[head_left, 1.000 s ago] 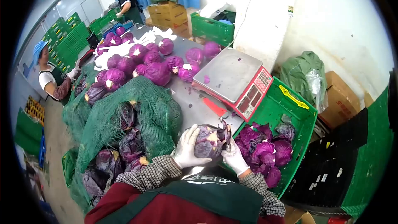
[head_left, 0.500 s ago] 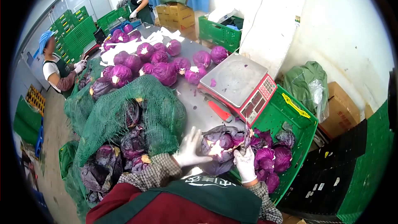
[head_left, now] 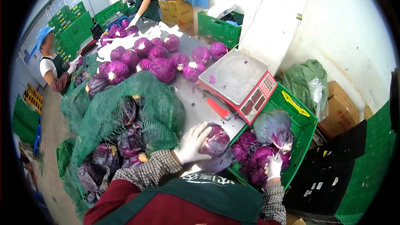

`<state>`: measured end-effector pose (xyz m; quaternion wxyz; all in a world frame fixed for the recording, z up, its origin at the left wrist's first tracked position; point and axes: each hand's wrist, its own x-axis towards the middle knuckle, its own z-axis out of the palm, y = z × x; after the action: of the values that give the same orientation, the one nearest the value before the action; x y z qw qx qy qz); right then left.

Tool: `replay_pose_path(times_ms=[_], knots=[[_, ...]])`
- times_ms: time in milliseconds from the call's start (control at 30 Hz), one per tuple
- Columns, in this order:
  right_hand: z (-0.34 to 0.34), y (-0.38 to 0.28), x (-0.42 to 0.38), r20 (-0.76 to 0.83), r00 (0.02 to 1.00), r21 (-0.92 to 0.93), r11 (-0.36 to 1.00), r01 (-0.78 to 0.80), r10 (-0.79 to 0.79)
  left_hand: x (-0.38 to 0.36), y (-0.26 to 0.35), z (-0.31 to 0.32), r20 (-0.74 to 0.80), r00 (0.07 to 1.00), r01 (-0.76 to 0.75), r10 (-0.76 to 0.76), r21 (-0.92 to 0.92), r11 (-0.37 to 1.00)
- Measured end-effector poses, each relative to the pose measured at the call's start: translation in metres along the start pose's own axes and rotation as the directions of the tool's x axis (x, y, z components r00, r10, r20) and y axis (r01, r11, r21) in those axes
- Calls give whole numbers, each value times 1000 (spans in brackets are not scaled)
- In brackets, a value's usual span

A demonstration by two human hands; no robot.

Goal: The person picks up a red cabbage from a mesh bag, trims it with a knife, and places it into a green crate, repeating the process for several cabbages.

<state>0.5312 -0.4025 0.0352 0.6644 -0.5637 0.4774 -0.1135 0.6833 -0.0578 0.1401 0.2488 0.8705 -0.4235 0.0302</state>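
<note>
My left hand (head_left: 194, 143), in a white glove, is cupped against the left side of a red cabbage (head_left: 218, 138) at the table's near edge. Its thumb and fingers curve round the cabbage. A dark loose outer leaf (head_left: 217, 161) droops below that cabbage. Over the green crate (head_left: 306, 131), my gloved right hand (head_left: 273, 166) has its fingers closed at the base of a large cabbage leaf (head_left: 271, 127), which is blurred by motion. Under this hand lie several purple leaves (head_left: 250, 152) in the crate. Part of the grip is hidden by blur.
A red weighing scale (head_left: 237, 79) and a red-handled knife (head_left: 217, 108) are on the metal table (head_left: 189, 100). Several trimmed cabbages (head_left: 162, 70) sit farther back. A green mesh sack (head_left: 160, 104) of cabbages stands at left. Two co-workers (head_left: 143, 0) are at the far side.
My right hand has moved right, from beside the cabbage to over the crate, with the leaf. My left fingers have closed in on the cabbage, which now shows more bare purple surface.
</note>
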Motion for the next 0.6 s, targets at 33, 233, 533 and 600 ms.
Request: replay_pose_path(times_ms=[33,233,533,600], knots=[[6,-10,-18,-4,989,-67,987,145,-146,6,0,4,2,1000,8,-9,30,1000],[95,-61,-112,627,610,-238,627,742,-484,20,37,9,68,993,77,-93,204,976],[117,-37,-106,696,461,-396,241,886,-550,26,56,20,45,997,55,-70,282,958],[115,-50,-99,703,547,-335,468,818,-454,25,58,18,50,997,36,-52,286,957]])
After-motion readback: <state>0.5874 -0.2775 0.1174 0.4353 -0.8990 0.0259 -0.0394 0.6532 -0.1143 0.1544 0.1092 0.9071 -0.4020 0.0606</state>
